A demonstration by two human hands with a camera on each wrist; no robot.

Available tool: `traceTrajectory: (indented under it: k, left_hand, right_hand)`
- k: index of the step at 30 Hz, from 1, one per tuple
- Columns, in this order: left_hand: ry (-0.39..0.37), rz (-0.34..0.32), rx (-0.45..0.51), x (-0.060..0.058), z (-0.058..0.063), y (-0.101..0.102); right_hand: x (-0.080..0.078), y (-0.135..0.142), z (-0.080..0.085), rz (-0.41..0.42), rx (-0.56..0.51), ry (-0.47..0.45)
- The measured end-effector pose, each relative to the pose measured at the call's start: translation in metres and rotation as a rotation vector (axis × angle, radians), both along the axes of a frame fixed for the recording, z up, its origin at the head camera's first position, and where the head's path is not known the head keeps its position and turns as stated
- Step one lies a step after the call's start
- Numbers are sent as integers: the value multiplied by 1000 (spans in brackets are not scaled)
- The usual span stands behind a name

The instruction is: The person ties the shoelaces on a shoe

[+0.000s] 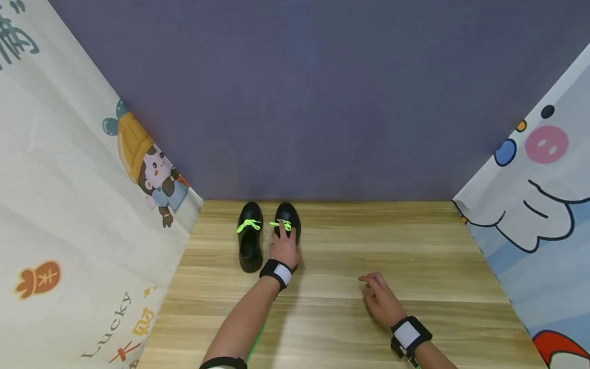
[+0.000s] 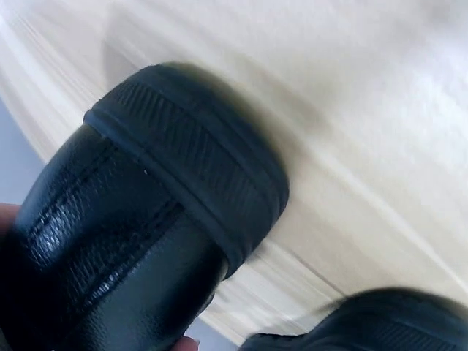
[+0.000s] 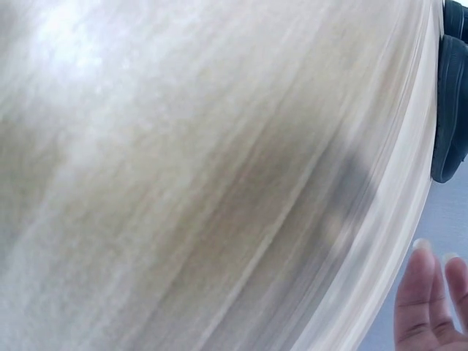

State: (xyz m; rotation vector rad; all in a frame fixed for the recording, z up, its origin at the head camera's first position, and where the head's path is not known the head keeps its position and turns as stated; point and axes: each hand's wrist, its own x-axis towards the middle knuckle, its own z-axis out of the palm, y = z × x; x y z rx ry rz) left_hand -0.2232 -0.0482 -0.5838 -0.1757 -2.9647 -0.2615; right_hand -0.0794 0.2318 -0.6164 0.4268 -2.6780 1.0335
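Two black leather lace-up shoes with neon-green laces stand side by side near the back of the wooden surface, toes toward the wall. My left hand (image 1: pixel 284 249) reaches over the right shoe (image 1: pixel 288 211) from above and grips it, one finger lying along its laces. In the left wrist view, this shoe's thick ridged heel (image 2: pixel 197 161) shows close up, with bits of fingers at both sides of it. Just to the left is the other shoe (image 1: pixel 250 246), untouched. My right hand (image 1: pixel 383 303) hovers at front right, fingers loosely bent, holding nothing.
A grey-purple wall (image 1: pixel 322 102) rises behind the wood-grain surface (image 1: pixel 369 241). Printed white sheets, one with a cartoon child (image 1: pixel 154 169) and one with a pig snout (image 1: pixel 547 144), border the left and right sides.
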Motion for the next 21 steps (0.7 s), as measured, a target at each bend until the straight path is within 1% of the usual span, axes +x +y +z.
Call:
traceTrajectory:
  k: [4, 8, 12, 16, 21]
  left_hand:
    - [10, 35, 5, -7, -4, -4]
    - [26, 67, -16, -11, -7, -8]
    - [45, 95, -23, -13, -5, -13]
    - [35, 87, -4, -12, -3, -16]
    - [35, 61, -30, -7, -7, -18]
  right_hand:
    - [0, 0, 0, 3, 6, -5]
    - [-1, -1, 0, 9, 1, 7]
    - [-4, -2, 0, 11, -14, -3]
    - [-2, -2, 0, -2, -16, -35]
    - [0, -1, 1, 14, -18, -30]
